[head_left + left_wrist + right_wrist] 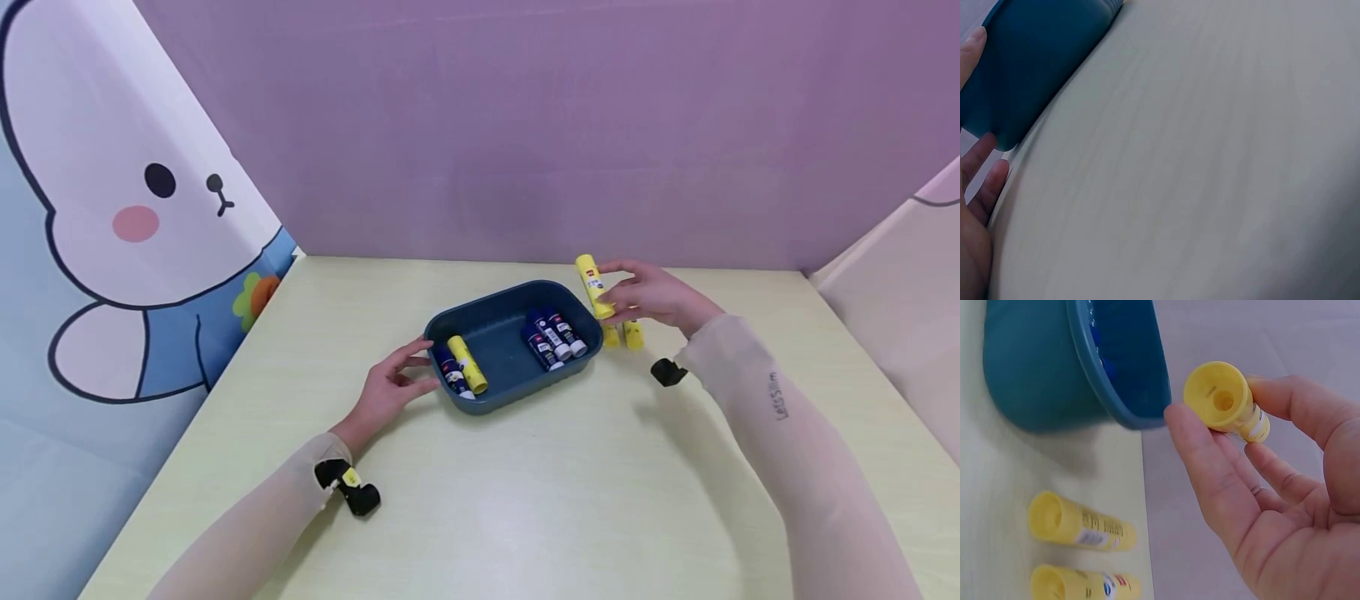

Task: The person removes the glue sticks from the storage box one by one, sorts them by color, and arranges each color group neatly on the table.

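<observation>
My right hand (pixel 651 293) pinches a yellow glue stick (pixel 589 279) between thumb and fingers, raised beside the right end of a dark blue plastic bin (pixel 502 335). In the right wrist view the hollow end of this glue stick (pixel 1215 394) faces the camera. My left hand (pixel 384 398) touches the bin's left end with relaxed fingers. A yellow glue stick (pixel 468 365) lies in the bin's left part next to a blue one (pixel 453 372). Three more blue glue sticks (pixel 553 337) lie at its right side.
Two yellow glue sticks lie on the table right of the bin, the nearer one to it (pixel 1085 522) and another (pixel 1088 584) beside it. A purple backdrop (pixel 525 133) rises behind the pale table (pixel 540 500). A cartoon-printed cloth (pixel 112 292) hangs at the left.
</observation>
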Demonstrator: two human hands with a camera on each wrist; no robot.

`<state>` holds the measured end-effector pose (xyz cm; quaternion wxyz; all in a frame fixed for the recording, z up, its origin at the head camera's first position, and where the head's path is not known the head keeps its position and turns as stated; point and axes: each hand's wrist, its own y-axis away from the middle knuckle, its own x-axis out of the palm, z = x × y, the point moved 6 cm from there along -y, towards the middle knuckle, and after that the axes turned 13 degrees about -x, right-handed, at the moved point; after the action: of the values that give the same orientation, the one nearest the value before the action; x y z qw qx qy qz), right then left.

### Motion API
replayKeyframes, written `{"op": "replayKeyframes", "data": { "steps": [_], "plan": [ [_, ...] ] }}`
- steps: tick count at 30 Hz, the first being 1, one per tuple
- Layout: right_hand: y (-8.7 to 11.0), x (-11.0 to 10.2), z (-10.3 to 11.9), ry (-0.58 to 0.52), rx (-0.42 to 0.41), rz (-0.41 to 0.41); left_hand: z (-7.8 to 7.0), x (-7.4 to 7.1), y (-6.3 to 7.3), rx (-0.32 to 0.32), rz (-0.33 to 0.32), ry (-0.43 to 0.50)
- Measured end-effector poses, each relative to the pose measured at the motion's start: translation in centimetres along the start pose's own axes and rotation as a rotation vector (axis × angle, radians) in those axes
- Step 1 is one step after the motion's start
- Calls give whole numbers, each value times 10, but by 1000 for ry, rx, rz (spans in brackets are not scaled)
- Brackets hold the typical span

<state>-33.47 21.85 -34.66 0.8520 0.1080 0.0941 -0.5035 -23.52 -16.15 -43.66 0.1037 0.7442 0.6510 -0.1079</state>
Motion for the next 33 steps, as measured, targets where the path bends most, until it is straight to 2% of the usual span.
{"op": "replayKeyframes", "data": {
  "steps": [4, 11, 13, 22, 33],
  "plan": [
    [4, -10, -4, -12, 5, -28, -1, 0, 0, -11, 2, 1],
    [11, -23, -10, -17, 14, -62, -29, 3, 13, 15, 10, -8],
    [13, -27, -13, -4, 26, -69, -31, 3, 14, 21, 11, -8],
    [22, -44, -24, -10, 58, -105, -36, 5, 15, 32, 12, 4],
    [31, -58, -34, -29, 65, -158, -31, 5, 12, 16, 7, -2]
  ]
}}
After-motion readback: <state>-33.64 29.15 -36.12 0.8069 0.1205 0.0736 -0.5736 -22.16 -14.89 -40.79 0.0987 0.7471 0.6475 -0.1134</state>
